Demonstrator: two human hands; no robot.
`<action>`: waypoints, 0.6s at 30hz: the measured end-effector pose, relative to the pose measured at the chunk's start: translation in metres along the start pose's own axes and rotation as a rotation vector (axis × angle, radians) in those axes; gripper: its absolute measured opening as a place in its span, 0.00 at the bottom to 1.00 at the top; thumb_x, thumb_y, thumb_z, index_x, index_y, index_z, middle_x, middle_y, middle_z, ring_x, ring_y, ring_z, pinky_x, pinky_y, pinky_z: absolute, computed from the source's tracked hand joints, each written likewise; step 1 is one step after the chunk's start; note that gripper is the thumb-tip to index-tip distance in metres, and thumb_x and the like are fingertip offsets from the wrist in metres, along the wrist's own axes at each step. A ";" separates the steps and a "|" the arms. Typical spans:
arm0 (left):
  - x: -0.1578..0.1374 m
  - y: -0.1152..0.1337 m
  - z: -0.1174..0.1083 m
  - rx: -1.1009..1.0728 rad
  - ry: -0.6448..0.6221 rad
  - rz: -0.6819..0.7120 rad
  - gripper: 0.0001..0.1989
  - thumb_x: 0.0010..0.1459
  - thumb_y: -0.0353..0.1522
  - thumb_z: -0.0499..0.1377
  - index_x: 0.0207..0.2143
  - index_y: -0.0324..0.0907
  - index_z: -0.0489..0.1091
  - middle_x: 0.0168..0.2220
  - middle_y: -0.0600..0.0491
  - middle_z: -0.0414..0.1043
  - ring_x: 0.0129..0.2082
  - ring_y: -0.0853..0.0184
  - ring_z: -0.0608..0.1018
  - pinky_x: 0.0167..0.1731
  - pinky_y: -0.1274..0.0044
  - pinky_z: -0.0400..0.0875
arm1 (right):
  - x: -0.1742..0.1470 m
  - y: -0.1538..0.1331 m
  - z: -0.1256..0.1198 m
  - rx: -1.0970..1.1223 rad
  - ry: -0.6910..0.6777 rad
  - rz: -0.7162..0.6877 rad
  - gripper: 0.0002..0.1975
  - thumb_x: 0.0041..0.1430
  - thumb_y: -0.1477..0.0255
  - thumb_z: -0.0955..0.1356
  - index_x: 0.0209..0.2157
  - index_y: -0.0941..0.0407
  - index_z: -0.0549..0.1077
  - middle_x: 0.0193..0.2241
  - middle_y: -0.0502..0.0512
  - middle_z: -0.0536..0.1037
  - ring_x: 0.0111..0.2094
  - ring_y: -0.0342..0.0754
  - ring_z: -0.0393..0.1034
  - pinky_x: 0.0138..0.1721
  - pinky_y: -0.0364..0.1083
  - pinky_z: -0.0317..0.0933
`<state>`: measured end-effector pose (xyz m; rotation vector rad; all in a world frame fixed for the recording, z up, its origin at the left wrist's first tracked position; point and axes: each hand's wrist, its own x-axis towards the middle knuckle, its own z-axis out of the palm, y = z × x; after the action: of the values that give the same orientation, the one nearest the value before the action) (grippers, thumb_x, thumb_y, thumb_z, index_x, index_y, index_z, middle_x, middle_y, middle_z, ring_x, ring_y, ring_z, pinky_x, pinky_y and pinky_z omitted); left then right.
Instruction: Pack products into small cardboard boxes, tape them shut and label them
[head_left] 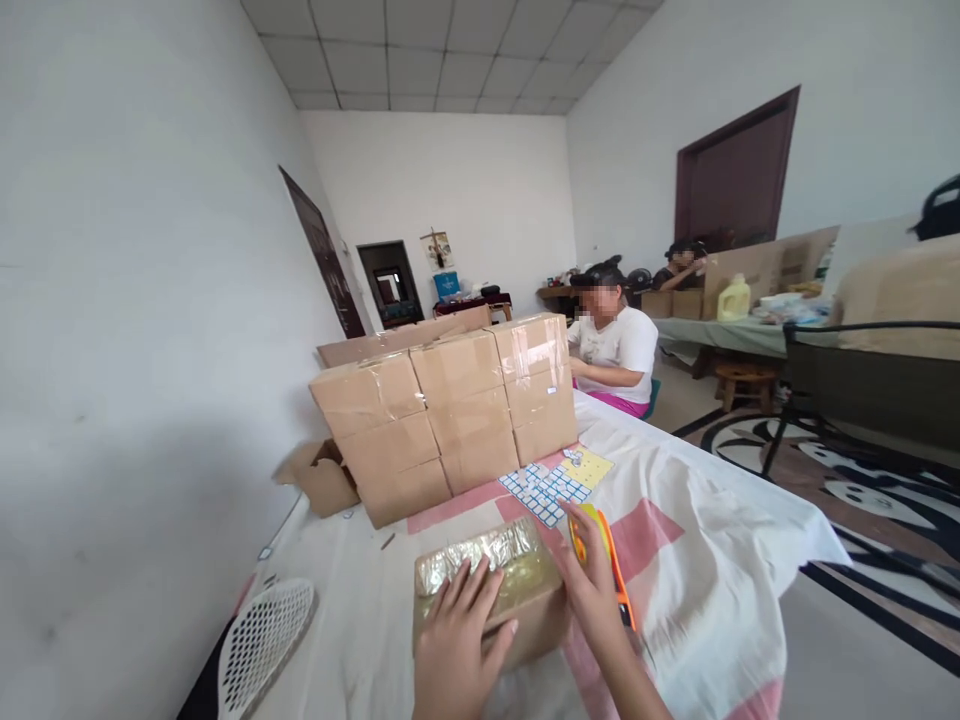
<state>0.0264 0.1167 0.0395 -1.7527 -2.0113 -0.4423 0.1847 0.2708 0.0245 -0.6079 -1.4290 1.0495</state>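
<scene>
A small cardboard box (525,590) with shiny clear tape across its top sits on the table in front of me. My left hand (459,630) lies on the taped top near the front edge, fingers stretched out. Against the box's right side is my right hand (594,580), its fingers extended and apart. Just beyond those fingers is an orange tape dispenser (616,560) with a yellow roll, partly hidden by the hand. Whether the right fingers touch the dispenser, I cannot tell.
Stacked cardboard boxes (450,420) form a wall across the table. Blue-edged label sheets (544,490) lie before it. An open carton (322,480) stands left, a white mesh racket-like object (266,640) nearer. A person in a white shirt (622,350) sits beyond; another works farther back.
</scene>
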 end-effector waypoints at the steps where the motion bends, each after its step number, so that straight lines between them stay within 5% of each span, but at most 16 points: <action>1: 0.000 0.001 0.000 -0.021 -0.006 -0.013 0.25 0.63 0.41 0.58 0.63 0.57 0.67 0.64 0.59 0.66 0.61 0.55 0.74 0.56 0.62 0.75 | 0.000 0.004 -0.006 -0.094 0.063 -0.041 0.26 0.66 0.60 0.64 0.62 0.54 0.63 0.63 0.65 0.66 0.66 0.60 0.58 0.67 0.62 0.51; 4: 0.000 0.005 -0.005 -0.094 -0.038 -0.059 0.26 0.62 0.41 0.59 0.63 0.58 0.67 0.65 0.58 0.66 0.63 0.54 0.72 0.59 0.61 0.72 | 0.009 0.018 -0.022 -0.379 0.193 -0.051 0.33 0.58 0.57 0.66 0.61 0.60 0.63 0.62 0.72 0.64 0.66 0.68 0.56 0.65 0.65 0.52; 8: 0.001 0.015 -0.016 -0.178 -0.082 -0.159 0.26 0.62 0.43 0.59 0.62 0.60 0.67 0.65 0.59 0.65 0.65 0.53 0.69 0.62 0.57 0.68 | 0.022 0.028 -0.036 -0.545 0.017 0.113 0.33 0.57 0.55 0.65 0.58 0.61 0.65 0.54 0.72 0.71 0.56 0.67 0.69 0.54 0.60 0.65; 14: 0.011 0.008 -0.014 -0.106 -0.050 -0.211 0.25 0.61 0.40 0.62 0.61 0.58 0.69 0.64 0.57 0.67 0.64 0.53 0.71 0.60 0.58 0.70 | 0.027 0.026 -0.049 -0.734 -0.090 0.271 0.43 0.57 0.51 0.64 0.66 0.66 0.57 0.45 0.73 0.80 0.45 0.68 0.78 0.42 0.57 0.69; 18: 0.025 -0.013 -0.010 0.021 -0.025 -0.318 0.22 0.61 0.33 0.62 0.58 0.51 0.72 0.61 0.51 0.71 0.62 0.51 0.73 0.59 0.55 0.70 | 0.033 0.025 -0.061 -0.700 -0.180 0.242 0.38 0.55 0.51 0.64 0.59 0.63 0.69 0.41 0.69 0.82 0.44 0.69 0.78 0.42 0.57 0.69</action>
<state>0.0124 0.1311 0.0611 -1.4350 -2.3127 -0.4964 0.2331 0.3253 0.0127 -1.2357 -1.9287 0.7808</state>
